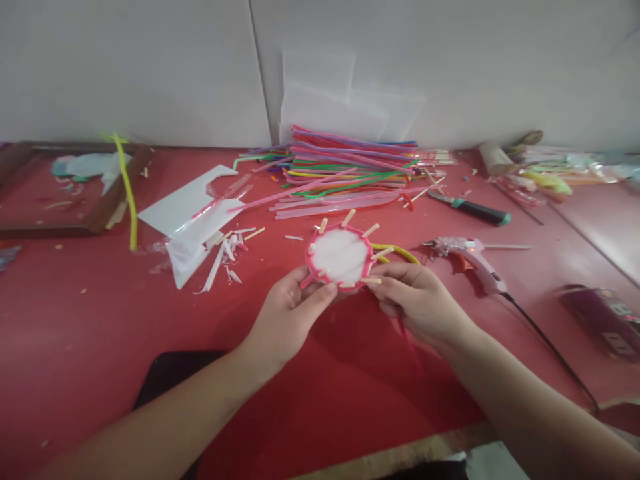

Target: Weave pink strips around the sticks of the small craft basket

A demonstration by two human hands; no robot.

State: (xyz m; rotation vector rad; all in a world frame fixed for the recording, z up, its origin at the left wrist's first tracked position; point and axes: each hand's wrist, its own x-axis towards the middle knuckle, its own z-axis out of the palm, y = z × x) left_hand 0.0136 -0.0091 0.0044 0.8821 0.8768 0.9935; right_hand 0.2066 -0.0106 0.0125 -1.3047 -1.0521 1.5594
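Observation:
Both hands hold a small round craft piece (341, 257) above the red table. It has a white disc base, short wooden sticks (371, 231) standing around its rim, and a pink pipe cleaner (316, 233) running along the edge between them. My left hand (299, 303) grips its left and near side, thumb on the rim. At the right rim, my right hand (413, 297) pinches close to a stick; a loose pink strand (407, 337) hangs below these fingers. Exactly what the right fingertips press on is partly hidden.
Colourful pipe cleaners (350, 163) lie piled at the back. White cut sheet (193, 207) and paper scraps (227, 257) are left. To the right lie a utility knife (473, 208), a pink glue gun (470, 257) with its cord, and a dark box (605, 320). A dark flat object (173, 373) sits near-left.

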